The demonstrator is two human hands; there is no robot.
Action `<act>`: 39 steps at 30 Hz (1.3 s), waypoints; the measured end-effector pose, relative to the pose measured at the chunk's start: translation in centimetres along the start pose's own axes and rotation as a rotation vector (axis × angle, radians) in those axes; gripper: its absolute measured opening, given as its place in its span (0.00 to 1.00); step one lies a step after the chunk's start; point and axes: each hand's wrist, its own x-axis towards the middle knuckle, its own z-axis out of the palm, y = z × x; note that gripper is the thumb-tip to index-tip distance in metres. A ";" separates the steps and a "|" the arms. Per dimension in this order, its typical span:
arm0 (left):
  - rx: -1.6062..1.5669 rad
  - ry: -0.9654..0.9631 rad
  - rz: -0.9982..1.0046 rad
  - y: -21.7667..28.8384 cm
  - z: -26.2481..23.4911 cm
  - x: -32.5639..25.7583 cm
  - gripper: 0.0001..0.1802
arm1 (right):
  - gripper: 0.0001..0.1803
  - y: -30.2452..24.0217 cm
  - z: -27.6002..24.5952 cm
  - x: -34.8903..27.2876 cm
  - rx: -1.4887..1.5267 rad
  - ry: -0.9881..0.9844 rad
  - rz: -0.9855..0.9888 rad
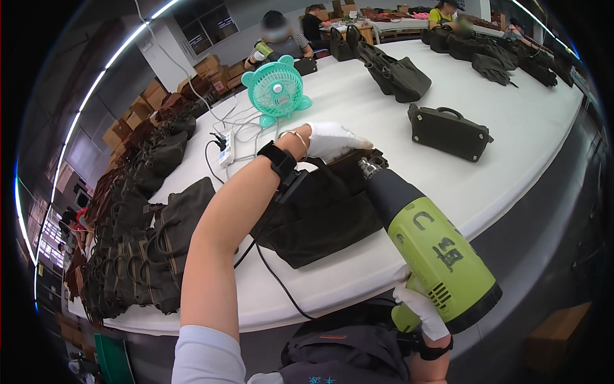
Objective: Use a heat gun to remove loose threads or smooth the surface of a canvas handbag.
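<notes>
A dark handbag [320,224] lies in front of me on the white table. My left hand [338,139], in a white glove, grips its far upper edge; the thumb is hidden. In my right hand [421,308], also gloved, is a lime-green heat gun [441,256] with a black front and a metal nozzle. The fingers wrap round its handle. The nozzle points at the bag's upper edge, close to the left fingertips. A strap crosses the bag near my left wrist.
A mint-green fan [276,89] and a white power strip [226,148] with tangled cords stand beyond my left arm. Dark bags pile up at left [137,256]. One small bag [449,133] lies at right, a larger one [396,75] behind it. Co-workers sit at the far side.
</notes>
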 end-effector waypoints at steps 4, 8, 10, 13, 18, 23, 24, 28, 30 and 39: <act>-0.297 -0.074 -0.042 0.1 -0.7 -0.8 0.20 | 0.14 1.7 -0.8 -0.1 0.025 -0.013 -0.022; -0.221 0.004 0.018 1.3 -1.6 -3.4 0.20 | 0.15 0.4 -0.3 -0.1 0.145 0.004 -0.023; -0.285 0.009 -0.006 0.7 -2.0 -4.3 0.21 | 0.14 0.4 -0.5 -0.1 0.123 -0.011 -0.010; -0.303 0.031 0.044 0.4 -2.3 -5.8 0.21 | 0.14 2.9 -1.7 -1.2 -0.108 -0.083 -0.104; -0.065 0.139 0.074 -1.0 -2.9 -7.1 0.22 | 0.20 0.6 -1.0 -2.5 -0.344 -0.183 -0.303; -0.078 0.170 0.105 -2.1 -2.6 -8.5 0.22 | 0.20 0.6 -0.9 -3.1 -0.321 -0.149 -0.290; -0.162 0.175 0.086 -2.3 -2.5 -8.8 0.23 | 0.20 0.8 -0.9 -3.2 -0.322 -0.149 -0.292; -0.195 0.228 0.061 -2.9 -2.2 -9.5 0.23 | 0.20 2.0 -0.9 -3.4 -0.414 -0.164 -0.316; -0.219 0.236 0.015 -3.5 -2.2 -9.8 0.22 | 0.20 2.2 -0.7 -3.2 -0.472 -0.161 -0.365; -0.269 0.376 0.031 -5.5 -0.8 -12.0 0.21 | 0.20 0.3 -0.4 -0.7 0.137 -0.050 -0.079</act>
